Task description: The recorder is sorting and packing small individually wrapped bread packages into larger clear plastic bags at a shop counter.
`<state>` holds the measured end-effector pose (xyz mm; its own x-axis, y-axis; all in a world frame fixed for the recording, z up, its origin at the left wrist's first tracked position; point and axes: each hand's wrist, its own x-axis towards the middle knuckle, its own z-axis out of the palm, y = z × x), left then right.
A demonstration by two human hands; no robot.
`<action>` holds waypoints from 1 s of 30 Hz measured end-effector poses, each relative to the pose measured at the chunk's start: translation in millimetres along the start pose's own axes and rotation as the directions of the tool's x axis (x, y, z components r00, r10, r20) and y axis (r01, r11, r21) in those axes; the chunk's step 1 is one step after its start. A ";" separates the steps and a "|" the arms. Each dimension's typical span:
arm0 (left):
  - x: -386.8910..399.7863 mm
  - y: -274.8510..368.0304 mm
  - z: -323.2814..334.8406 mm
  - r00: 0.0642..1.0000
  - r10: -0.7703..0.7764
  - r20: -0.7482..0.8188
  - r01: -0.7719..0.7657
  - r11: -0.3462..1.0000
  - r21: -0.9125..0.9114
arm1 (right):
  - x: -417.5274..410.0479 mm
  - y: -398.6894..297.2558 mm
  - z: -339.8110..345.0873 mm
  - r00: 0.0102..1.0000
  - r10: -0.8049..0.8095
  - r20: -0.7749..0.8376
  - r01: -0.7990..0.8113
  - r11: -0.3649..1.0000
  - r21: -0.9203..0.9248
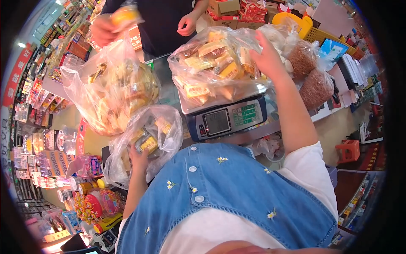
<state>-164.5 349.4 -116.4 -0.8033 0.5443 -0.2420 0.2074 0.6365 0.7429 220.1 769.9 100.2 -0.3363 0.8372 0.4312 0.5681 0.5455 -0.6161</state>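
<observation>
A large clear plastic bag [219,63] full of wrapped snacks rests on the pan of a digital scale [226,119]. My right hand [268,55], fingers spread, is at the bag's right edge; whether it grips the plastic I cannot tell. My left hand [139,158] is at a smaller clear bag [168,117] with a few yellow-wrapped snacks [149,144] in it; film partly hides the fingers. Behind that bag stands another large bag of wrapped snacks [120,92].
Across the counter a person in dark clothes holds a blurred yellow packet [125,17]. Bags of reddish-brown granular food [315,89] and a yellow basket [330,39] lie at the right. Shop shelves line the left; an orange stool [348,150] stands at the right.
</observation>
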 end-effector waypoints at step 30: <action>-50.5 19.7 19.9 0.923 0.379 0.061 -0.372 0.844 0.385 | 74.8 -16.6 30.3 0.997 -0.026 -0.066 0.034 0.991 0.126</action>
<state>-108.7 345.3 -102.0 -0.6289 0.7772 0.0200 0.6892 0.5454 0.4771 162.7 824.6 122.7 -0.3009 0.8184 0.4896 0.4570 0.5743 -0.6792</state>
